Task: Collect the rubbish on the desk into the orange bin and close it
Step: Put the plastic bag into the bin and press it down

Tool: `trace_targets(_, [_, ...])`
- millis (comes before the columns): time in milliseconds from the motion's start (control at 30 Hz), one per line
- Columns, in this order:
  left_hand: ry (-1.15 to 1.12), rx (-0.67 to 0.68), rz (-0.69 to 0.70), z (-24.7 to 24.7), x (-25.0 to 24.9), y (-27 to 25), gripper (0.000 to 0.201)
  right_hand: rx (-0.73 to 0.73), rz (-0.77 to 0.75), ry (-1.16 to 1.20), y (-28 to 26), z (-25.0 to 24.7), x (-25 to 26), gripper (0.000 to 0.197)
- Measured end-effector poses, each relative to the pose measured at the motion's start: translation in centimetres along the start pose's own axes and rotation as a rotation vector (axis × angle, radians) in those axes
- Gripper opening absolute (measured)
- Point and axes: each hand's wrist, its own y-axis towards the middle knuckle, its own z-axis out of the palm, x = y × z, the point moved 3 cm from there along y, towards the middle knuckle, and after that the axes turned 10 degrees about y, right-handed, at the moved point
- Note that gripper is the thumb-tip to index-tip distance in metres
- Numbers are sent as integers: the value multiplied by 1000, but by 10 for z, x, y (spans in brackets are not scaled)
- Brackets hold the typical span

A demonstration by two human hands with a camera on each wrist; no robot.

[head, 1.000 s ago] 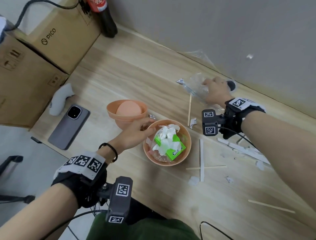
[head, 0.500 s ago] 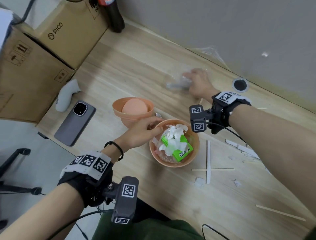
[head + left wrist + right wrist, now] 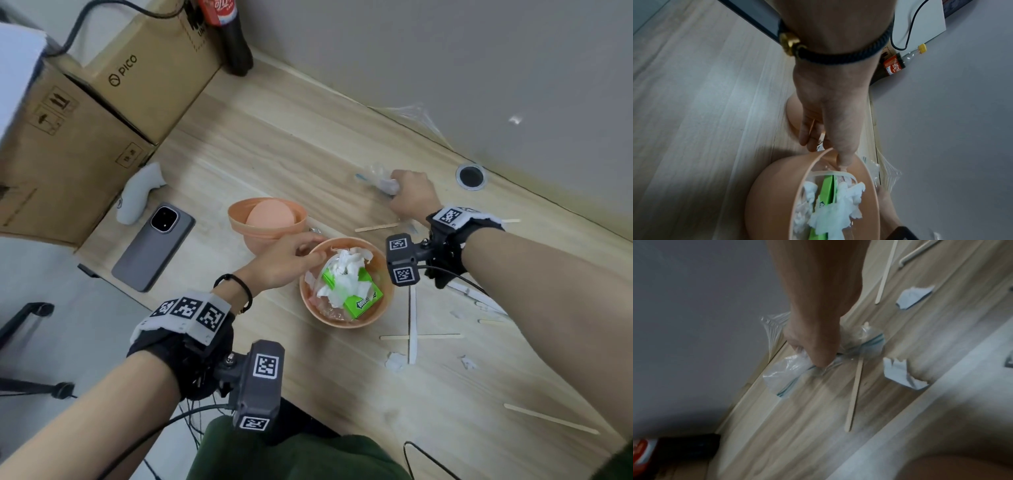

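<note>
The orange bin [image 3: 346, 317] stands open near the tabletop's [image 3: 274, 144] front edge, stuffed with tissue and a green carton [image 3: 363, 299] — its lid [image 3: 267, 219] lies upturned just behind. The left hand [image 3: 286, 262] pinches the bin's rim, thumb inside. Farther back, the right hand [image 3: 412, 197] clenches a crumpled clear plastic bag [image 3: 789, 369] — wooden sticks [image 3: 421, 336] and paper scraps [image 3: 902, 376] lie scattered around.
</note>
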Motion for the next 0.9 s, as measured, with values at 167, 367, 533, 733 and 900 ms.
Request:
trace_targets(167, [21,-50,7,6,-5,-2,24,-39,138,262,-36,-14,-19,9])
trace_targets(367, [1,-69,-61,15,-15,-9,23,-162,-135,577,-94,-42,11,41])
trace_targets(533, [24,-41,-96,21,-29,-14,29,-11,-439,497,-163,-37,48,26])
trace_targets(733, [25,65,-58,28,-43,-19,30,160,-306,60,-190,5,44,48])
trace_targets(900, [-123,173,-118,25,-42,-21,26,280,-37,-261,-185,44,39,71])
